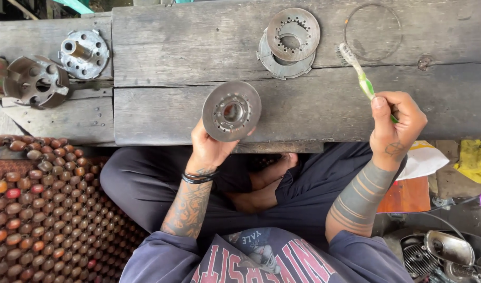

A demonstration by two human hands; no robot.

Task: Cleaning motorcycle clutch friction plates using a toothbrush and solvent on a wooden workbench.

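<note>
My left hand (209,147) holds a round metal clutch disc (231,111) upright, its hub with several bolts facing me, over the near edge of a worn wooden bench (188,50). My right hand (395,123) is closed around a green and white toothbrush (357,71). Its worn bristle head points away from me, above the bench top. The two hands are apart, with the brush to the right of the disc.
Two stacked toothed steel plates (287,42) and a thin wire ring (373,31) lie at the bench's far side. A clutch hub (84,52) and basket (36,81) sit far left. A wooden bead mat (46,209) is at my left, engine parts (445,254) at lower right.
</note>
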